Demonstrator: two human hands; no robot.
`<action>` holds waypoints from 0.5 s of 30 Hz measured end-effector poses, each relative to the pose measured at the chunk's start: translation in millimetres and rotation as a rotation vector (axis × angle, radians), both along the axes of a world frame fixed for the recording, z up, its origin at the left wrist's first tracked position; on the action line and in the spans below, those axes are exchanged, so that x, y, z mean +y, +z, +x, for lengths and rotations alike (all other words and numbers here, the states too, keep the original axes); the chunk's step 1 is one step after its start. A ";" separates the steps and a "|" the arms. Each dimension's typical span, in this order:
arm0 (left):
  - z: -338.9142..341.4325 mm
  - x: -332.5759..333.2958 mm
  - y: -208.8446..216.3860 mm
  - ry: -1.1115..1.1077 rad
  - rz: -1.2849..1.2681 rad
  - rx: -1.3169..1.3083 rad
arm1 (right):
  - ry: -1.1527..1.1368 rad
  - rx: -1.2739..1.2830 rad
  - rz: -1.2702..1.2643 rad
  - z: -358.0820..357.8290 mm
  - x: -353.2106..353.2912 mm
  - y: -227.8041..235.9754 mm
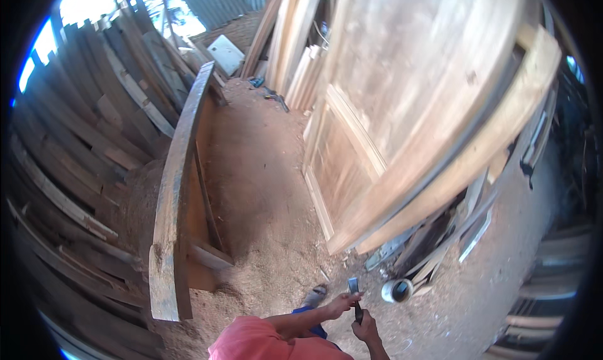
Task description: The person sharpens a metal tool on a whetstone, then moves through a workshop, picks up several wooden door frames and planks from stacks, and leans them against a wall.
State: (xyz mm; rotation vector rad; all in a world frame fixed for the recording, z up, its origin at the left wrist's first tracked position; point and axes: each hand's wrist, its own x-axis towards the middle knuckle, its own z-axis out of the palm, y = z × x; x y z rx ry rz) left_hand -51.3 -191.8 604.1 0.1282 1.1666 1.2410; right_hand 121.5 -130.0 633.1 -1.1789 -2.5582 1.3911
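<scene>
Chisel [353, 287] in R hand [365, 328], edge clear

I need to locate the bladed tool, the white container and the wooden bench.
Bladed tool [353, 286]: head view, on its blade.
White container [387, 291]: head view, on its rim.
Wooden bench [174, 187]: head view, on its top.

Passage over floor [264, 165] right of beam [174, 181]
Door [408, 102] blocks farther right of beam; planks [88, 118] crowd its left.

Left of the bench [173, 196] I have stacked boards [103, 137]; right of it, the door panel [408, 77]. Also to its right, level with its near end: a round container [397, 291] and, in my right hand [365, 328], a flat-bladed tool [358, 313].
</scene>
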 end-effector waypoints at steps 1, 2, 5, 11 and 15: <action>-18.3 -2.5 -21.0 0.110 0.063 -0.039 | 0.060 0.038 -0.023 -12.2 5.8 8.7; -34.2 -3.0 -38.6 0.209 0.133 -0.070 | 0.097 0.050 -0.002 -24.9 9.1 24.4; -77.6 10.7 20.9 0.101 0.087 0.346 | 0.079 -0.062 0.038 -42.5 25.7 47.1; -132.9 -14.3 6.0 0.529 0.327 0.325 | 0.215 0.040 0.121 -61.1 42.2 57.9; -159.8 -64.6 60.7 0.705 0.383 -0.213 | 0.000 0.133 -0.555 -3.7 57.1 52.8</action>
